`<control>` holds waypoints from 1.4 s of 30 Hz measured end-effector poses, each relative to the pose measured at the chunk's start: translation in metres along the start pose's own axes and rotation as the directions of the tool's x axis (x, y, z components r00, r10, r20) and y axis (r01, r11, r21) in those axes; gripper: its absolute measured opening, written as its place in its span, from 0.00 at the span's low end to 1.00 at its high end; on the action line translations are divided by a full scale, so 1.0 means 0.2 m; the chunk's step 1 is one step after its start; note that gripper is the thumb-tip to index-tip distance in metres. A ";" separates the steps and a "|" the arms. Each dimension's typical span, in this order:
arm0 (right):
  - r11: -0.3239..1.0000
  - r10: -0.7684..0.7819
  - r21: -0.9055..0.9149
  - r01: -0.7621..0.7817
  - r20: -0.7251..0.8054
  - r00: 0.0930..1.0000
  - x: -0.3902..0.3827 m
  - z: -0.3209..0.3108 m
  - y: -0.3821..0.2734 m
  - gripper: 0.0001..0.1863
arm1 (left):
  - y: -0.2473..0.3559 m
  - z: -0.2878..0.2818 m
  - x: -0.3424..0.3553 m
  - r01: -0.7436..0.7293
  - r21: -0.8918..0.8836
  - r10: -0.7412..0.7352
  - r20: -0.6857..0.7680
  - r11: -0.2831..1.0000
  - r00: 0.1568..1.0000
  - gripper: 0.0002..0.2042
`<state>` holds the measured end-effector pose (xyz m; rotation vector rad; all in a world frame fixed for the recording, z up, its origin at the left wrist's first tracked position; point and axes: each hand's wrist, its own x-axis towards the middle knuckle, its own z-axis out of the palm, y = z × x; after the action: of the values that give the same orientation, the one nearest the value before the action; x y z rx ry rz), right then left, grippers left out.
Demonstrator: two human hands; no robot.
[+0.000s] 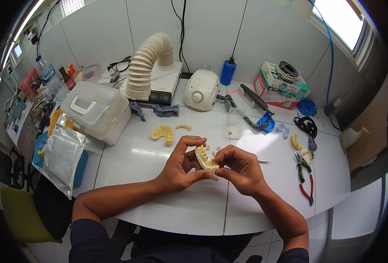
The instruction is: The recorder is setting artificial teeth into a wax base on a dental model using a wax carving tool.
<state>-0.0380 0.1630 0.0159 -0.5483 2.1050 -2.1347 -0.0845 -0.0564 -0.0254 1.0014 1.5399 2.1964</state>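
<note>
Above the near middle of the white table, my left hand (176,170) is closed round a cream-coloured plaster dental cast (205,160), fingers behind it and thumb along its lower edge. The cast is tilted, its row of teeth facing right. My right hand (243,170) pinches the cast's right end between thumb and bent fingers; whether a small piece is also in that pinch is hidden. Behind the hands lie a few small tooth-coloured pieces (208,148). Farther left on the table are a horseshoe-shaped cast (163,133) and a small curved tooth strip (184,127).
At the back stand a ribbed suction hose (142,65) and a white control box (200,91), corded to a handpiece (254,97). A lidded plastic case (96,109) stands left. Green-handled pliers (302,163) and red-handled pliers (308,193) lie right, near cast pieces (296,141). A clear box (234,122) lies mid-table.
</note>
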 end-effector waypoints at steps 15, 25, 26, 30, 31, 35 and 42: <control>0.893 -0.285 -0.385 0.232 -0.087 0.955 -0.02 0.00 0.07 0.13 | -0.03 -0.06 0.01 0.086 -0.049 -0.082 0.077 0.995 0.994 0.35; 0.992 -0.049 -0.121 0.036 -0.105 0.993 -0.06 -0.02 0.07 0.08 | -0.01 -0.03 0.01 0.179 -0.001 -0.178 0.055 0.984 0.982 0.34; 1.000 0.003 -0.004 -0.003 -0.140 0.990 -0.06 -0.01 0.07 0.08 | -0.01 -0.02 0.01 0.175 -0.010 -0.174 0.052 0.985 0.983 0.34; 0.998 -0.035 0.035 0.042 -0.175 0.984 -0.06 0.01 0.08 0.08 | -0.01 -0.03 0.02 0.181 -0.026 -0.180 0.046 0.983 0.983 0.33; 0.998 -0.041 0.040 0.049 -0.178 0.983 -0.06 0.02 0.08 0.08 | -0.01 -0.03 0.01 0.180 -0.028 -0.179 0.045 0.983 0.983 0.33; 0.999 0.012 0.050 -0.003 -0.180 0.984 -0.07 0.02 0.08 0.08 | -0.03 -0.04 0.01 0.139 -0.066 -0.134 0.066 0.988 0.989 0.31; 0.999 -0.002 0.046 0.010 -0.180 0.984 -0.07 0.03 0.09 0.08 | -0.02 -0.03 0.02 0.140 -0.028 -0.138 0.062 0.990 0.988 0.33</control>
<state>-0.0257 0.1617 -0.0038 -0.3699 2.1361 -2.3103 -0.0916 -0.0563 -0.0281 0.9125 1.4951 2.0709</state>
